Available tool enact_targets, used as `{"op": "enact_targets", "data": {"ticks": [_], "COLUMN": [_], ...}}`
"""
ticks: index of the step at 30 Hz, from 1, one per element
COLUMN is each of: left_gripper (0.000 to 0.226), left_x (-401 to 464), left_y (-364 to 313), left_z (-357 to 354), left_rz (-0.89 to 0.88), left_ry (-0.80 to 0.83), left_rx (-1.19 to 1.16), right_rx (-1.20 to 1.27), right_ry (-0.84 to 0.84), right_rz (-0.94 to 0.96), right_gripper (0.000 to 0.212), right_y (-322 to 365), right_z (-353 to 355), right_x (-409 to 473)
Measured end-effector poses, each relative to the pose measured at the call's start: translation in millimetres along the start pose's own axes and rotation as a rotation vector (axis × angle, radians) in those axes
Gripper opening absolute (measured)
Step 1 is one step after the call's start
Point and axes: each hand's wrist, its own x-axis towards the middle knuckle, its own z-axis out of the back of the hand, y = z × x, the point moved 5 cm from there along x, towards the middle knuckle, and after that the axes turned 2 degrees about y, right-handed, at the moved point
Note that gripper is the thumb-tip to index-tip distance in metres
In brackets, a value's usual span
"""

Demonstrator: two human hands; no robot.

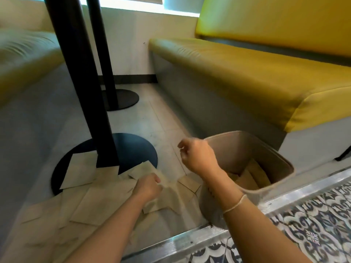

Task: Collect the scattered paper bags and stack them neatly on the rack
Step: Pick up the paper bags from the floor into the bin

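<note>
Patterned tile (313, 234) and a metal threshold strip (190, 242) fill the lower right of the frame. Above them, the left hand (147, 186) pinches a blurred paper bag (171, 194) out of the scattered paper bags (91, 205) on the floor, lower left, by a black table base (133, 147). Right hand (197, 156) hovers loosely curled, holding nothing, beside the bin (281, 160), where more bags sit. These look light, thin and floppy, easily creased; gripping a flat edge or corner should serve best.
</note>
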Motion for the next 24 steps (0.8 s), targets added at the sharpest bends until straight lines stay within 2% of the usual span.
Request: {"op": "enact_targets", "data": {"ticks": [4, 8, 13, 17, 24], "left_gripper": [0.034, 0.037, 0.047, 0.059, 0.075], "left_x": [7.0, 20.6, 37.3, 51.3, 68.4], "left_y": [39.2, 65.4, 70.2, 63.9, 72.1], "left_z": [-8.8, -21.3, -33.3, -42.8, -52.2], "left_rz": [0.058, 0.091, -0.007, -0.108, -0.081], "left_ry": [0.031, 0.046, -0.012, -0.001, 0.039], "left_rx": [0.212, 0.328, 0.385, 0.430, 0.629], "right_rx": [-0.153, -0.258, -0.305, -0.240, -0.247], "right_ry": [0.377, 0.559, 0.593, 0.653, 0.624], "right_rz": [-0.040, -0.119, -0.156, -0.159, -0.170], "right_gripper": [0.026, 0.033, 0.039, 0.044, 0.044], "right_y": [-14.4, -52.3, -77.0, -83.1, -88.9], "right_z": [-94.5, -162.6, -193.5, -211.8, -225.7], "right_x": [-9.4, -25.6, -31.1, -31.0, -27.1]}}
